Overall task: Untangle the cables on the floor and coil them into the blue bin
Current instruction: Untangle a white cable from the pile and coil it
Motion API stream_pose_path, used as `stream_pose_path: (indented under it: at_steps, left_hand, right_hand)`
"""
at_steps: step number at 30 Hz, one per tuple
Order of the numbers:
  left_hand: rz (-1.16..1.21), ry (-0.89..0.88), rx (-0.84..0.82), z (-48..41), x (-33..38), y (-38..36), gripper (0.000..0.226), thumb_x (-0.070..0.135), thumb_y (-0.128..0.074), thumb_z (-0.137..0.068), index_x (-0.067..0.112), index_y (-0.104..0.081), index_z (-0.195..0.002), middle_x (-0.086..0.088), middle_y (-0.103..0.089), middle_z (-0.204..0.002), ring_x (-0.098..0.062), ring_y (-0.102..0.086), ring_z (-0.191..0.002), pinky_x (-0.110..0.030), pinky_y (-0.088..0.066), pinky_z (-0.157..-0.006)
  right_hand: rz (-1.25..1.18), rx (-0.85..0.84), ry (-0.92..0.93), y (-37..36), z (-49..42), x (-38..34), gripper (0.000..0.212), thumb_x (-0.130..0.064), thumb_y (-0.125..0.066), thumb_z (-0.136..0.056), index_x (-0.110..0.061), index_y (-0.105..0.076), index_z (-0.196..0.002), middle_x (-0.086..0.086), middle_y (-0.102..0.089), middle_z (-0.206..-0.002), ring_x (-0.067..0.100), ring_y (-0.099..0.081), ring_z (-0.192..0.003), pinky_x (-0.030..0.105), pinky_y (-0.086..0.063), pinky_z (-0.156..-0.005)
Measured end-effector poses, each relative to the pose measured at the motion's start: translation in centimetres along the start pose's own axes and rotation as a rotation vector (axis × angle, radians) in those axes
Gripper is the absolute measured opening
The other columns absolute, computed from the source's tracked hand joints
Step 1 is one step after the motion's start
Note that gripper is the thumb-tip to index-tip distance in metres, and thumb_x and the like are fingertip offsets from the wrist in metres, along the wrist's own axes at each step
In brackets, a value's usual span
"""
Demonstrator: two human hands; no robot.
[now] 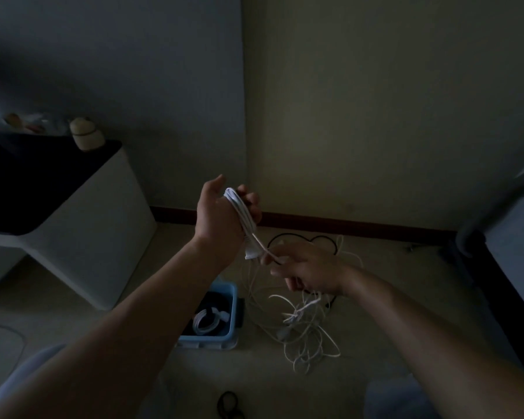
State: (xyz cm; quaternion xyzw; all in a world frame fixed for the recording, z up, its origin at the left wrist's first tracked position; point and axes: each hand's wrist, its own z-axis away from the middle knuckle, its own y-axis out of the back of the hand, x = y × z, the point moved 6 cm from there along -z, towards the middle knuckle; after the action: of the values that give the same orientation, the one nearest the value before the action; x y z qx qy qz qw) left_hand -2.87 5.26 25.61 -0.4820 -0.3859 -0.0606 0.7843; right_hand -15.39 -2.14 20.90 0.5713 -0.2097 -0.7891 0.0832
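While a white cable (240,210) is gripped in wound loops by the left hand (220,217), its loose strand is pinched by the right hand (312,271); a tangle of cables (306,329) is seen on the floor (406,297) beside the blue bin (208,342).

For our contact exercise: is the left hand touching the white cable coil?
Touching. Head view: the left hand grips the white cable coil looped around it.

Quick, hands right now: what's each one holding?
Left hand: grips white coil.
Right hand: pinches the coil's loose strand.
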Motion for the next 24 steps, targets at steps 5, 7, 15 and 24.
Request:
stream_pose_path:
  at_steps: [5, 7, 15, 24]
  left_hand:
    - [-0.04, -0.101, 0.078, -0.4, 1.4, 0.1, 0.036, 0.045, -0.038, -0.095, 0.013, -0.048, -0.082, -0.008, -0.053, -0.072, -0.019, -0.049, -0.061, -0.03, -0.04, -0.062]
    - [-0.087, -0.136, 0.079, -0.5, 1.4, -0.1, 0.035, 0.043, -0.037, -0.096, 0.012, -0.047, -0.084, -0.009, -0.053, -0.071, -0.02, -0.05, -0.061, -0.03, -0.042, -0.06]
    - [-0.555, -0.318, 0.008, -0.9, 0.6, -0.2, 0.041, 0.043, -0.042, -0.083, 0.006, -0.048, -0.096, -0.001, -0.061, -0.059, -0.018, -0.056, -0.054, -0.029, -0.046, -0.056]
    - [-1.034, -0.022, -0.263, -0.6, -3.9, -0.2, 0.072, 0.071, -0.034, -0.085, 0.001, -0.051, -0.083, -0.018, -0.051, -0.075, -0.025, -0.053, -0.062, -0.035, -0.045, -0.059]
  right_hand:
    - [0.028, 0.042, -0.038, 0.2, 0.3, 0.1, 0.015, -0.032, -0.062, -0.095, -0.023, -0.062, -0.083, -0.007, -0.056, -0.055, 0.01, -0.052, -0.053, 0.031, -0.042, -0.063]
    - [-0.007, -0.026, -0.028, -0.3, 0.7, -0.4, 0.012, -0.03, -0.059, -0.097, -0.021, -0.064, -0.092, -0.005, -0.054, -0.055, 0.01, -0.05, -0.052, 0.027, -0.041, -0.057]
    - [-0.065, 0.065, 0.026, -0.1, 0.5, -1.2, 0.016, -0.025, -0.065, -0.094, -0.025, -0.072, -0.108, -0.014, -0.062, -0.064, 0.002, -0.057, -0.061, 0.028, -0.044, -0.064]
    - [-0.166, 0.233, 0.228, 1.9, 1.6, -3.6, 0.017, -0.022, -0.066, -0.093, -0.012, -0.078, -0.086, 0.011, -0.075, -0.084, 0.023, -0.069, -0.083, 0.04, -0.052, -0.078]
